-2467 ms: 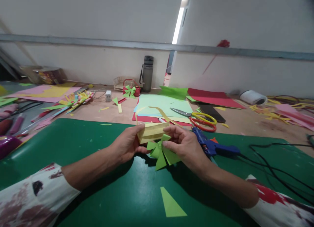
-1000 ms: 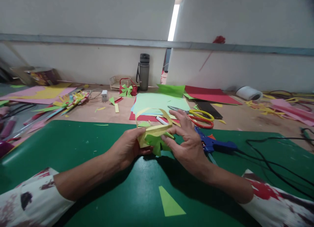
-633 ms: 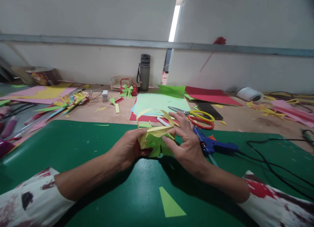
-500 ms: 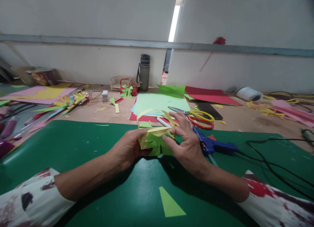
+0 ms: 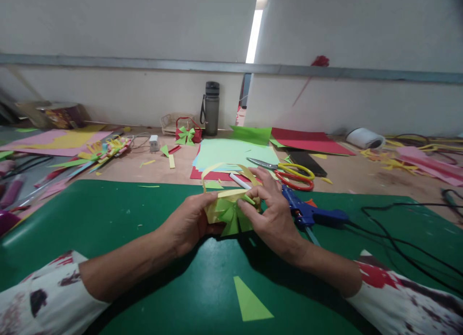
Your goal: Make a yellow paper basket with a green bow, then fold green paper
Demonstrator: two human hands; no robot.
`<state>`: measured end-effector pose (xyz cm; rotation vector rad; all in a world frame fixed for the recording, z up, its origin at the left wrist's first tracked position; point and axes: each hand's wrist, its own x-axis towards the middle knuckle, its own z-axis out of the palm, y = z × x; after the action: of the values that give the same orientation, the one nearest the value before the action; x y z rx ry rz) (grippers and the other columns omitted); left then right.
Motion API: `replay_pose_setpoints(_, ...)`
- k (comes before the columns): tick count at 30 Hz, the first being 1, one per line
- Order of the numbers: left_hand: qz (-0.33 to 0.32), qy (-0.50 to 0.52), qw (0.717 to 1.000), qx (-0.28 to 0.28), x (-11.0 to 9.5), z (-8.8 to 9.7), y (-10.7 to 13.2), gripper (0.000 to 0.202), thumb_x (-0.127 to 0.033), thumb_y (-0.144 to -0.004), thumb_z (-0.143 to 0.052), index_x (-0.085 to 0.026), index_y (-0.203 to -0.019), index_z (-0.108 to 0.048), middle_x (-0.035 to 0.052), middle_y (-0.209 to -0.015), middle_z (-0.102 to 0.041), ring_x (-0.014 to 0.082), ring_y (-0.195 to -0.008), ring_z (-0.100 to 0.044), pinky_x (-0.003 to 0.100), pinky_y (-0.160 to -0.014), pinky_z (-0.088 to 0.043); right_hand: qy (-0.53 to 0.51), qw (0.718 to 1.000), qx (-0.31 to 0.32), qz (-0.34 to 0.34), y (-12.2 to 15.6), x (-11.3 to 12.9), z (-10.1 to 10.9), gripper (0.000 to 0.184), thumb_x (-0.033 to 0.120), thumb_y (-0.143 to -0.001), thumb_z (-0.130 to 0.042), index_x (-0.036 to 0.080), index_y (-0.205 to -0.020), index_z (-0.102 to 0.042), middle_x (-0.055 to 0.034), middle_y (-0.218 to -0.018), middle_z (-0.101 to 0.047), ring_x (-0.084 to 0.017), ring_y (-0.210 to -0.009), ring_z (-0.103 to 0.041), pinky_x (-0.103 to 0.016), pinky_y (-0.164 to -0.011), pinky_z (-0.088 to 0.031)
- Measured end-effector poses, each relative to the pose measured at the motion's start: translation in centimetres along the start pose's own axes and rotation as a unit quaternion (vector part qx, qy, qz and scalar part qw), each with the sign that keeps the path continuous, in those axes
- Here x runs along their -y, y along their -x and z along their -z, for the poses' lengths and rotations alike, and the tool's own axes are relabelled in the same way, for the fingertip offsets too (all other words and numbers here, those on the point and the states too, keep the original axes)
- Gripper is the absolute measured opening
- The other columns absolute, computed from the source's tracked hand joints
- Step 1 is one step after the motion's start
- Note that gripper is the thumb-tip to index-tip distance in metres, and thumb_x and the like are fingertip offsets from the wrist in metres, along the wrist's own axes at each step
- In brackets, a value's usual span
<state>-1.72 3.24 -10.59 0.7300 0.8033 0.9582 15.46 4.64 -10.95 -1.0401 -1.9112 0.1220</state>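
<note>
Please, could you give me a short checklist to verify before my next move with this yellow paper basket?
1. Left hand holds the yellow basket at its side: ok.
2. Right hand has its thumb on the green bow: ok.
3. Bow in front of the basket: ok.
4. Bow firmly attached: cannot tell.
5. Glue gun on the green mat, not in hand: ok.
6. Mat without scraps: not ok, a green paper piece lies there.

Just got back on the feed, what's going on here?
The left hand holds a small yellow basket by its left end, and the right hand holds a green bow at its front. Whether the bow is stuck on, I can't tell. A blue glue gun sits to the right on the green mat; scissors lie farther back, near a red basket with a similar bow.
</note>
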Motion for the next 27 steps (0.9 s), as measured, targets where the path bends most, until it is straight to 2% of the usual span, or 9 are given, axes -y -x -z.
replay_pose_setpoints(5, 0.002, 0.006, 1.0, -0.015, 0.1, -0.3, 0.2, 0.026, -0.031, -0.083, -0.058, -0.016, -0.1, -0.068, 0.0068, -0.087, -0.065, 0.0146, -0.069, -0.056, 0.028, -0.062, -0.049, -0.003, 1.0, 0.005, -0.007, -0.1, 0.1, 0.0, 0.014, 0.017, -0.078, -0.057, 0.021, -0.069, -0.047, -0.0128, -0.127, -0.052, -0.03, -0.125, -0.042, -0.055, -0.1, -0.027)
replay_pose_setpoints(11, 0.006, 0.019, 1.0, -0.006, 0.1, -0.6, 0.4, 0.026, -0.03, -0.082, -0.058, -0.014, -0.101, -0.068, 0.0094, -0.087, -0.068, 0.0157, -0.066, -0.06, 0.027, -0.058, -0.049, 0.019, 1.0, -0.004, 0.01, 0.1, 0.0, 0.0, 0.014, 0.016, -0.077, -0.056, 0.022, -0.069, -0.045, -0.0122, -0.126, -0.051, -0.03, -0.125, -0.042, -0.058, -0.099, -0.027)
replay_pose_setpoints(19, 0.022, 0.02, 0.999, -0.021, 0.2, -1.1, 0.9, 0.025, -0.027, -0.089, -0.049, -0.014, -0.101, -0.067, 0.0081, -0.084, -0.068, 0.015, -0.067, -0.062, 0.026, -0.059, -0.051, 0.042, 0.998, -0.014, 0.033, 0.2, -0.2, -0.2, 0.016, 0.013, -0.076, -0.055, 0.021, -0.068, -0.043, -0.0145, -0.125, -0.052, -0.032, -0.125, -0.041, -0.059, -0.099, -0.026)
replay_pose_setpoints(27, 0.029, 0.036, 0.998, -0.029, 0.5, -1.2, 1.0, 0.023, -0.03, -0.088, -0.052, -0.012, -0.094, -0.066, 0.0075, -0.079, -0.067, 0.0151, -0.064, -0.062, 0.025, -0.055, -0.051, 0.044, 0.998, -0.013, 0.038, 0.2, -0.1, -0.2, 0.016, 0.012, -0.075, -0.054, 0.022, -0.069, -0.043, -0.0144, -0.125, -0.053, -0.032, -0.126, -0.041, -0.061, -0.098, -0.027)
